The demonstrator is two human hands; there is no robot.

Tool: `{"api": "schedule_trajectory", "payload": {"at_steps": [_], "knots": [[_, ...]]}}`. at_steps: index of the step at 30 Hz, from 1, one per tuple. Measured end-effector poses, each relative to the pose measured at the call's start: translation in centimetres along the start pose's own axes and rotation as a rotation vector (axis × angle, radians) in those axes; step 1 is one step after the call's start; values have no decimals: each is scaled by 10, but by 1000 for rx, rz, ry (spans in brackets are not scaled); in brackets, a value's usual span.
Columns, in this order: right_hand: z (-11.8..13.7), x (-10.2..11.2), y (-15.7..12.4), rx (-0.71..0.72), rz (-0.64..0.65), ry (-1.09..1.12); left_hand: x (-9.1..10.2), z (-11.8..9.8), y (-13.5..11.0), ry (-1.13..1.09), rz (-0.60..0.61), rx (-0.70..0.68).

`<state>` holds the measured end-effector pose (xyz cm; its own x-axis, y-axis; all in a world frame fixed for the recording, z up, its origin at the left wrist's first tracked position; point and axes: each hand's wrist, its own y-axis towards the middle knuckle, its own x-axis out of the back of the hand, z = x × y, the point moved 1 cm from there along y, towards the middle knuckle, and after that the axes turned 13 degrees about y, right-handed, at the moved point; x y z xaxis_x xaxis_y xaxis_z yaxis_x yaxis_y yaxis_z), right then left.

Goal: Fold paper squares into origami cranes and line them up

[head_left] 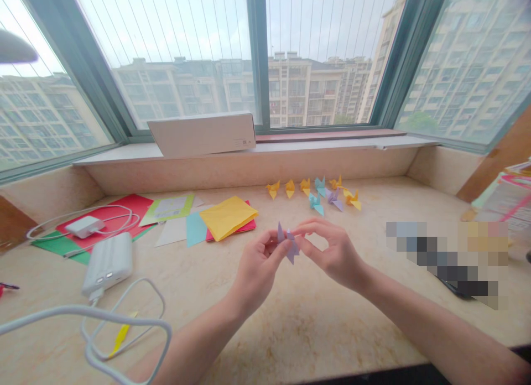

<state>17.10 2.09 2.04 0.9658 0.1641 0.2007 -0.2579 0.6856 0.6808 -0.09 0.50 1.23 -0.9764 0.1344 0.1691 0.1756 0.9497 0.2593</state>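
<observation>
A small light-purple paper crane is held up over the marble counter, its points sticking out between my fingers. My left hand pinches it between thumb and curled fingers. From the other side my right hand brings thumb and index finger together at the crane's upper right edge; the bit between those fingertips is mostly covered. Behind my hands stands a group of finished paper cranes: several yellow ones, such as the yellow crane, a blue crane and a purple crane.
Left of my hands lie yellow folded paper, a light-blue sheet and red paper. A white power bank with a looping white cable sits nearer. A white box rests on the sill. Pixelated items lie right.
</observation>
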Motion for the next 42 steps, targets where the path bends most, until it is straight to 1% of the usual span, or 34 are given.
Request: {"api": "schedule_trajectory", "payload": {"at_steps": [3, 9, 16, 21, 27, 34, 38, 42], "knots": [[1, 0, -1, 0, 4, 7, 0, -2, 0, 20, -17, -10], [1, 0, -1, -43, 23, 46, 1, -3, -1, 70, -17, -32], [1, 2, 0, 15, 84, 25, 1, -6, -1, 74, -35, -41], [-1, 4, 2, 33, 98, 45, 1, -4, -2, 69, -45, -42], [0, 3, 1, 19, 120, 76, 0, 0, -1, 78, -46, -80], [1, -2, -1, -36, 104, 6, 0, 3, -1, 105, -86, -66], [1, -6, -4, -78, 66, -22, -1, 6, -1, 86, -113, -58], [4, -10, -6, -111, 26, -3, -1, 6, -1, 78, -140, -55]]}}
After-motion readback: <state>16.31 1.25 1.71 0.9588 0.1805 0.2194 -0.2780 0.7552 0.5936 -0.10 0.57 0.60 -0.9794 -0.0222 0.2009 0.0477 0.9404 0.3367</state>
